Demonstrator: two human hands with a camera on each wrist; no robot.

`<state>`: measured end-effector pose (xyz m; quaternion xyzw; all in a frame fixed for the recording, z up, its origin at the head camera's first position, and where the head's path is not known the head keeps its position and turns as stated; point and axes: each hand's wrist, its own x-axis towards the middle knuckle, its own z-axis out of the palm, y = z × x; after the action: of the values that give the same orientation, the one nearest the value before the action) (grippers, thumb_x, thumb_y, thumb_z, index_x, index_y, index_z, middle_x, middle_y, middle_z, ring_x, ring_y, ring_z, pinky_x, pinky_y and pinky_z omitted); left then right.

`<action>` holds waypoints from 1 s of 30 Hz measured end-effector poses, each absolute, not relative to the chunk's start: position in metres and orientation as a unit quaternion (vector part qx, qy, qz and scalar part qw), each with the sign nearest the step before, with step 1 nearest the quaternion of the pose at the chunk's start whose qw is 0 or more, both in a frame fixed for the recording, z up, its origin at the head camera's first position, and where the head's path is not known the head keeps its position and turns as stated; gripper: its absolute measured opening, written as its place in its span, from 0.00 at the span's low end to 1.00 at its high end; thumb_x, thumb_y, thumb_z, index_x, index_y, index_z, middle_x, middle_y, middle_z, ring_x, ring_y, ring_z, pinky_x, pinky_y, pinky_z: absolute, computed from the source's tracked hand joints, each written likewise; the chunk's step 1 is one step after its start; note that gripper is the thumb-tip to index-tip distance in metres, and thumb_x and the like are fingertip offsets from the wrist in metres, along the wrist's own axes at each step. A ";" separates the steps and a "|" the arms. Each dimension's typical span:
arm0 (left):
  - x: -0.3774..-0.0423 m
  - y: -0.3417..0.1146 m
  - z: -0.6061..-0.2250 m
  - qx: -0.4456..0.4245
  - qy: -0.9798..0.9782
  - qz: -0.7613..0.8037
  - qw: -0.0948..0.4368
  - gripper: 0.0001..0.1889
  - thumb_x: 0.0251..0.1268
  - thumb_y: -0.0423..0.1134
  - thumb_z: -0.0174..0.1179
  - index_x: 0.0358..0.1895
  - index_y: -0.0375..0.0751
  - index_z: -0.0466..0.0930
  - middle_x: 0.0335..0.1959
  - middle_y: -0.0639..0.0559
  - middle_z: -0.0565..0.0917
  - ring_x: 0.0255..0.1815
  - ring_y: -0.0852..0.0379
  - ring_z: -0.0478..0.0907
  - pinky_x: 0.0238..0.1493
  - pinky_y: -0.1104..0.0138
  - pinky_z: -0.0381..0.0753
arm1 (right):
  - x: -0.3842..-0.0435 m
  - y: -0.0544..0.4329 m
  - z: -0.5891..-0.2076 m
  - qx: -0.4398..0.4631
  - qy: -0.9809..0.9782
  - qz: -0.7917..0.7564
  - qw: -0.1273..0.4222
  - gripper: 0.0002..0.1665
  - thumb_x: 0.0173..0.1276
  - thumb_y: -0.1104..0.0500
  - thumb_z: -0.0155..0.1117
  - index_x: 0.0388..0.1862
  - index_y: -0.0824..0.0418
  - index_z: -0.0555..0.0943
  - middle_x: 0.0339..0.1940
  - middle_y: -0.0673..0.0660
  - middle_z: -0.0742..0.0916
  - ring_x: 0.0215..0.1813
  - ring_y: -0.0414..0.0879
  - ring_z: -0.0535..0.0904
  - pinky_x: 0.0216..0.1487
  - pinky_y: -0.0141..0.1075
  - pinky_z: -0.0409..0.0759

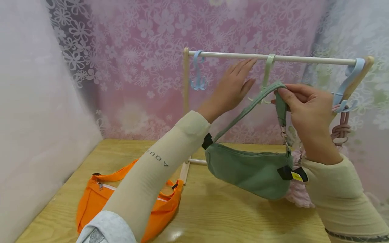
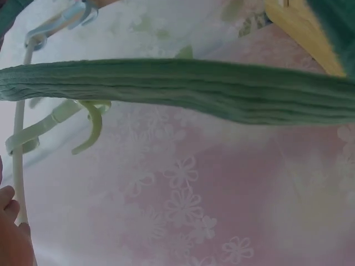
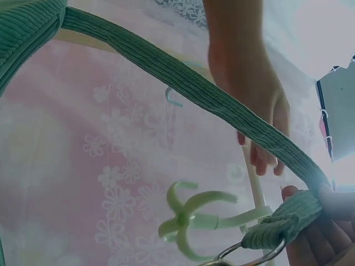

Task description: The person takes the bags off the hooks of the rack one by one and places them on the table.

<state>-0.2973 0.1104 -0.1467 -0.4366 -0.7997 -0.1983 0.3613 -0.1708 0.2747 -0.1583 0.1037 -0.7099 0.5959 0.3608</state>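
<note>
A green corduroy shoulder bag hangs in the air by its strap, in front of a rack. My right hand pinches the top of that strap between thumb and fingers, near the metal ring end. Just behind the strap, a pale green multi-prong hook hangs from the white rail; its curved prongs show clearly in the right wrist view. My left hand reaches up left of this hook, fingers fairly straight and fingertips right at the rail. It holds nothing.
An orange bag lies on the wooden table, partly behind my left forearm. Blue hooks hang at the rail's left and right ends. A pink ruffled bag hangs at the right, partly hidden behind the green bag.
</note>
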 end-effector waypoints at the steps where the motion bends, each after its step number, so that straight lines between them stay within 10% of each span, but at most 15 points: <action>1: -0.295 0.105 -0.151 -0.446 -0.795 -0.215 0.350 0.29 0.78 0.45 0.46 0.75 0.36 0.55 0.74 0.45 0.63 0.75 0.54 0.56 0.74 0.71 0.43 | -0.169 0.274 -0.159 0.102 -0.711 0.593 0.364 0.19 0.61 0.59 0.69 0.49 0.67 0.85 0.33 0.47 0.90 0.31 0.38 0.87 0.37 0.24 0.81; 9: -0.267 0.058 -0.184 -0.451 -0.823 -0.297 0.176 0.25 0.80 0.50 0.40 0.72 0.45 0.64 0.65 0.53 0.76 0.62 0.59 0.74 0.62 0.69 0.70 | -0.159 0.264 -0.163 0.100 -0.706 0.600 0.363 0.19 0.62 0.60 0.69 0.50 0.67 0.85 0.32 0.48 0.90 0.31 0.39 0.87 0.37 0.25 0.81; 15: -0.241 0.041 -0.205 -0.462 -0.826 -0.288 0.145 0.25 0.78 0.52 0.44 0.70 0.44 0.68 0.60 0.52 0.80 0.55 0.59 0.79 0.55 0.68 0.76 | -0.150 0.261 -0.166 0.109 -0.676 0.628 0.370 0.20 0.59 0.61 0.72 0.49 0.69 0.85 0.34 0.51 0.90 0.31 0.41 0.87 0.37 0.25 0.81; 25: -0.205 0.037 -0.240 -0.453 -0.817 -0.291 0.209 0.30 0.67 0.53 0.61 0.67 0.42 0.71 0.48 0.51 0.86 0.34 0.63 0.81 0.30 0.74 0.74 | -0.138 0.248 -0.173 0.113 -0.666 0.625 0.391 0.18 0.59 0.63 0.71 0.47 0.72 0.84 0.35 0.55 0.90 0.31 0.43 0.87 0.38 0.27 0.82; 30: -0.199 0.031 -0.253 -0.441 -0.809 -0.300 0.246 0.23 0.67 0.47 0.63 0.61 0.41 0.77 0.46 0.51 0.87 0.40 0.61 0.84 0.35 0.74 0.78 | -0.133 0.242 -0.179 0.092 -0.670 0.628 0.386 0.19 0.59 0.62 0.71 0.47 0.71 0.85 0.36 0.55 0.90 0.32 0.42 0.87 0.40 0.26 0.81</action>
<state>-0.1994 0.0307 -0.2530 -0.4409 -0.8093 -0.3004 0.2457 -0.1332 0.2425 -0.1794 0.0924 -0.6697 0.6279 0.3856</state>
